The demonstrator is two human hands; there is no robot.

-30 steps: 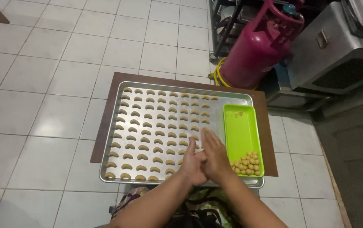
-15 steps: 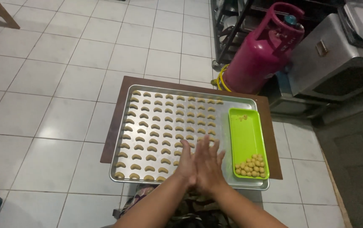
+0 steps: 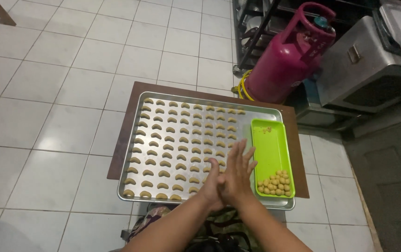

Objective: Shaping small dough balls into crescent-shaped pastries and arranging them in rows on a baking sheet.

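My left hand [image 3: 211,184] and my right hand [image 3: 238,172] are pressed palm to palm over the near right part of a metal baking tray [image 3: 130,154]. Whatever lies between the palms is hidden. The tray carries several rows of small crescent-shaped dough pieces [image 3: 172,140]. A lime green plastic tray [image 3: 268,144] rests on the baking tray's right side, with a cluster of small dough balls [image 3: 275,183] in its near end, just right of my right hand.
The baking tray sits on a low brown board [image 3: 116,158] on a white tiled floor [image 3: 46,116]. A pink gas cylinder [image 3: 289,56] with a yellow hose stands behind it, next to a metal rack [image 3: 252,32] and a steel box [image 3: 363,70].
My hands stay pressed together and slide against each other; the right hand's fingers now reach further forward than the left's. The view has shifted slightly.
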